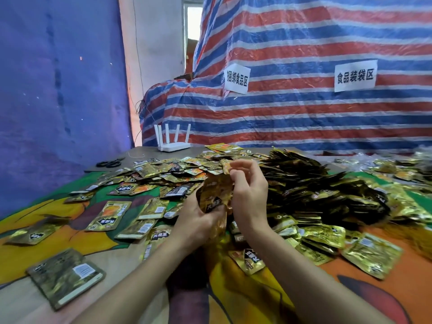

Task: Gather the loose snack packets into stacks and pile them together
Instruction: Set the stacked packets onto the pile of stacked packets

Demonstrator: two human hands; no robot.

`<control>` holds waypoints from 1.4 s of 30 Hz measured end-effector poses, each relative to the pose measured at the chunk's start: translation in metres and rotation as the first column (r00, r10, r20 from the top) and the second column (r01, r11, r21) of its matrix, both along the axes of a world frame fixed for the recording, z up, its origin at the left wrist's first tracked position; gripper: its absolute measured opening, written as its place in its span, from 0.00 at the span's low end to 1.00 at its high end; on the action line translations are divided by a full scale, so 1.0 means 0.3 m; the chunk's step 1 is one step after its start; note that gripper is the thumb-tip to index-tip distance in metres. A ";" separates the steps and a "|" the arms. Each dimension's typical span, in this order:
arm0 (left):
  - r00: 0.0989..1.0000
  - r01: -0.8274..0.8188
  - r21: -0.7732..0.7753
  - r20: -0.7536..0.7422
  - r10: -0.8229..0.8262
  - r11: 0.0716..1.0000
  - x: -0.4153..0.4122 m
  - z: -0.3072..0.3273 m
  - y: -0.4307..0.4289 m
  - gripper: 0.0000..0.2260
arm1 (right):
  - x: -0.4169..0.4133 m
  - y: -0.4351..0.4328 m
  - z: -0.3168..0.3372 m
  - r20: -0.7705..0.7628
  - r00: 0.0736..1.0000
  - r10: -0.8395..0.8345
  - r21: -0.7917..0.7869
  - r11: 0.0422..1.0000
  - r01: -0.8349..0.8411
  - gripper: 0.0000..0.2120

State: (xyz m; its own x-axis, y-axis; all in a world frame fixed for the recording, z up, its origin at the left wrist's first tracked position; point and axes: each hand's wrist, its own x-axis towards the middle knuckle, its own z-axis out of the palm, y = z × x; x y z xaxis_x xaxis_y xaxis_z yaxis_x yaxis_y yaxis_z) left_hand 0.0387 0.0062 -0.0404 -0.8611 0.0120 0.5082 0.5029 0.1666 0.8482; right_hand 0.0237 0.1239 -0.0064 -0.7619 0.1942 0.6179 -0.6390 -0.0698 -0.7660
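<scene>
Gold snack packets cover the table. My left hand (198, 218) grips an upright bundle of packets (216, 197) at the table's middle. My right hand (247, 190) is raised just right of the bundle, its fingers curled at the bundle's top edge and pinching a packet there. A big pile of stacked packets (322, 190) lies to the right of my hands. Loose packets (109, 216) lie scattered flat to the left and behind.
The table wears a bright orange, green and yellow cloth (374, 288). Black scissors (108, 163) and a white router (173, 141) sit at the far left edge. A striped tarp (304, 101) with paper signs hangs behind. More packets (397, 169) lie far right.
</scene>
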 end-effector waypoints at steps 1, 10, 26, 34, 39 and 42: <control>1.000 -0.010 0.046 0.027 0.009 0.999 0.001 -0.014 0.009 0.05 | 0.007 0.026 -0.003 -0.011 0.999 -0.033 0.068 0.997 0.034 0.07; 0.997 -0.009 0.145 0.079 -0.003 0.989 0.016 -0.055 0.018 0.11 | 0.037 0.497 0.057 -0.064 0.893 -0.446 0.761 0.557 0.333 0.06; 0.995 0.053 0.197 0.074 -0.069 0.979 -0.021 -0.070 0.016 0.08 | -0.039 1.059 -0.052 0.039 0.654 -0.755 0.997 -0.016 -0.079 0.18; 0.988 0.022 0.275 0.142 -0.063 0.961 -0.032 -0.062 0.008 0.09 | -0.050 1.008 -0.037 -0.319 0.640 -0.699 0.924 -0.379 0.047 0.06; 0.963 0.029 0.392 0.235 -0.130 0.919 -0.031 -0.043 0.003 0.08 | -0.028 0.918 0.012 -0.378 0.598 -0.707 0.868 -0.046 0.494 0.12; 0.931 0.093 0.448 0.278 -0.237 0.889 -0.023 -0.032 -0.003 0.08 | -0.014 0.757 0.054 -0.285 0.694 -0.661 0.844 0.170 0.508 0.10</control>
